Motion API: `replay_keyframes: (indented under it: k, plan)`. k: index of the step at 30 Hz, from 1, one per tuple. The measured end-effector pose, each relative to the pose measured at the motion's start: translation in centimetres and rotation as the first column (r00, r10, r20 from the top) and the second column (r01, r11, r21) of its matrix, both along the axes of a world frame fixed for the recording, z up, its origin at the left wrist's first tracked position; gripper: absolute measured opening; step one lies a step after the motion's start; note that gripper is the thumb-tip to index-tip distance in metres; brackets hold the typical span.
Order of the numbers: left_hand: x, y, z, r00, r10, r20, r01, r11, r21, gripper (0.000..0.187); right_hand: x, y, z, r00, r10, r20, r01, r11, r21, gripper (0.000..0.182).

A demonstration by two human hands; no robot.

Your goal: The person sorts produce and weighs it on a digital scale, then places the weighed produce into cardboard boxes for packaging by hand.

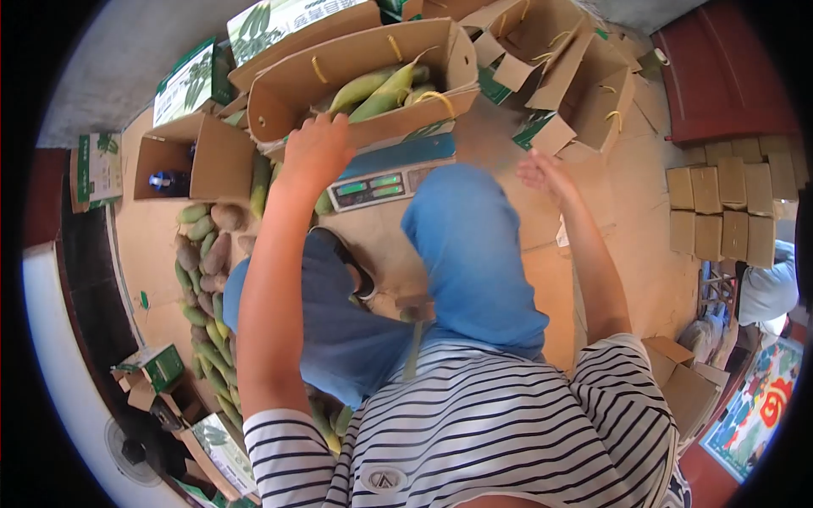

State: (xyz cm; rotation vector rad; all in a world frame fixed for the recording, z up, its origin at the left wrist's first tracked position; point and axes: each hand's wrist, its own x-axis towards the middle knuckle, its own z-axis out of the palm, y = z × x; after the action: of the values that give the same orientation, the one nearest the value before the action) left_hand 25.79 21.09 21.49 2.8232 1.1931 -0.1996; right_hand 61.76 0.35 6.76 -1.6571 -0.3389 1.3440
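My left hand (318, 148) is at the near rim of an open cardboard box (373, 127), its fingers curled over the edge. Inside lie several long, tapered yellow-green vegetables (385, 91) that look like corn ears in husks. The box sits on a digital scale (371, 191) with lit green displays. My right hand (544, 176) hangs over the floor right of my knee, fingers stretched out and holding nothing. Nearest to it is another open cardboard box (584, 110) with yellow rope handles.
Long green and brownish vegetables (207, 305) lie in rows on the floor to my left. A small box (196, 161) with a blue bottle (169, 181) stands there too. Stacked brown cartons (720, 203) are at right; another person (769, 288) is partly visible at the far right.
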Motion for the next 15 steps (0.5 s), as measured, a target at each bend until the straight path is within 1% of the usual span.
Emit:
replay_keyframes:
  k: [1, 3, 5, 6, 9, 11, 12, 15]
  plan:
    - [0.0, -0.1, 0.2, 1.0, 0.001, -0.015, -0.001, 1.0, 0.0, 0.038, 0.1, -0.2, -0.2, 0.99, -0.126, -0.055, 0.125, 0.992, -0.015, 0.064]
    - [0.0, -0.1, 0.1, 1.0, -0.004, -0.014, 0.005, 1.0, 0.008, 0.038, 0.6, -0.4, -0.7, 0.916, -0.366, -0.163, 0.36, 0.931, -0.066, 0.079]
    - [0.3, -0.2, 0.2, 1.0, 0.008, -0.029, -0.008, 1.0, 0.0, 0.039, 3.5, 0.3, -3.0, 0.792, -0.541, -0.281, 0.545, 0.835, -0.072, 0.088]
    - [0.3, -0.2, 0.2, 1.0, 0.01, -0.026, -0.01, 1.0, -0.002, 0.039, 4.5, 0.9, -3.0, 0.715, -0.612, -0.339, 0.624, 0.776, -0.085, 0.093]
    - [-0.1, -0.1, -0.1, 1.0, 0.003, 0.001, -0.003, 1.0, 0.018, 0.038, 6.4, 2.0, -3.1, 0.682, -0.718, -0.138, 0.724, 0.689, -0.005, 0.075]
    - [-0.3, -0.1, -0.4, 0.998, -0.034, 0.046, 0.031, 0.997, 0.068, 0.035, 9.4, 2.1, -4.5, 0.775, -0.626, -0.081, 0.627, 0.779, -0.026, 0.051]
    - [-0.4, -0.1, -0.4, 0.998, -0.032, 0.046, 0.029, 0.997, 0.067, 0.035, 10.2, 2.1, -4.5, 0.816, -0.575, -0.053, 0.574, 0.818, -0.04, 0.039]
    - [-0.5, -0.1, -0.5, 0.999, -0.025, 0.043, 0.022, 0.998, 0.061, 0.036, 11.4, 2.1, -4.8, 0.828, -0.559, 0.043, 0.559, 0.819, -0.131, 0.02]
